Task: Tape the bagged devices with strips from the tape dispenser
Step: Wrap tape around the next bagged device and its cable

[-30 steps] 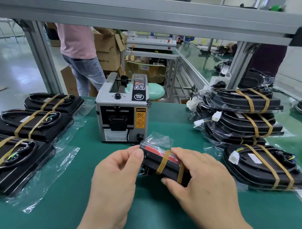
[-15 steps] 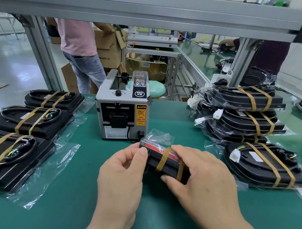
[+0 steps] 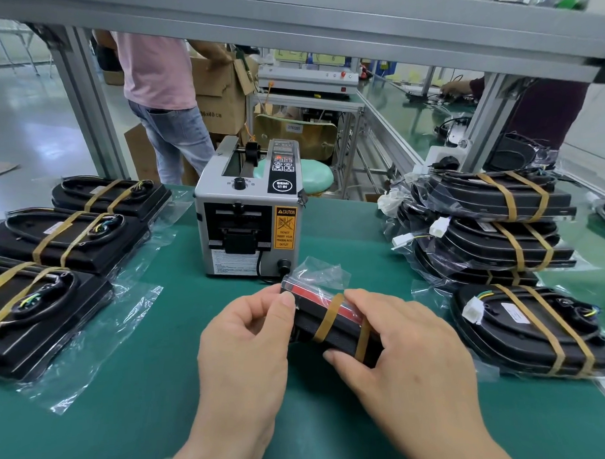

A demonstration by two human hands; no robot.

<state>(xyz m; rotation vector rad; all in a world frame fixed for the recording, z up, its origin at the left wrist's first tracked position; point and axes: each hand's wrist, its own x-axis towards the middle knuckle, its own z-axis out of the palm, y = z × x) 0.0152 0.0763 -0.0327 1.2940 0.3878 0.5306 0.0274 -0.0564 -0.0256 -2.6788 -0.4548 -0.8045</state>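
Note:
A black bagged device [image 3: 335, 326] with a red strip along its top stands on edge above the green mat, two amber tape strips wrapped across it. My left hand [image 3: 243, 348] pinches its left end between thumb and fingers. My right hand [image 3: 401, 356] curls over its right half, thumb under the front face. The grey tape dispenser [image 3: 251, 214] stands just behind, with its outlet facing me.
Three taped bagged devices [image 3: 68, 234] lie in a row on the left. A stack of taped devices [image 3: 493, 222] sits at right, with one more [image 3: 527, 328] lying flat beside my right hand. A person in a pink shirt [image 3: 158, 69] stands beyond the aluminium frame [image 3: 84, 99].
Both hands keep their hold on the device; it has tipped very slightly. The view has shifted a little.

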